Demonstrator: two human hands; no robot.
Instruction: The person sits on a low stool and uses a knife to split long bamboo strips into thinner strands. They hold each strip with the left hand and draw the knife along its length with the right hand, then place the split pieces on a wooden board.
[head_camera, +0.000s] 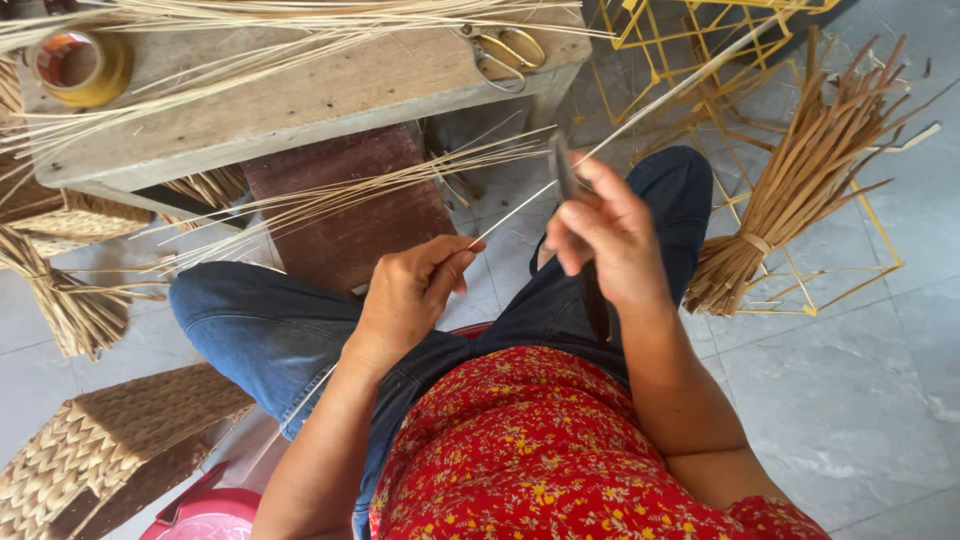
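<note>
Your left hand (410, 290) pinches a thin pale reed strip (640, 115) between thumb and fingers, and the strip runs up and to the right, past your right hand (605, 235). Your right hand is closed around a dark-bladed knife (563, 165), its blade upright and touching the strip above your lap. Ahead, the wooden worktop (300, 95) carries loose reed strands, scissors (505, 50) and a roll of tape (78, 65). A tied bundle of brown reeds (800, 180) leans on yellow wire frames (700, 60) to your right. A woven basket (110, 450) sits at lower left.
</note>
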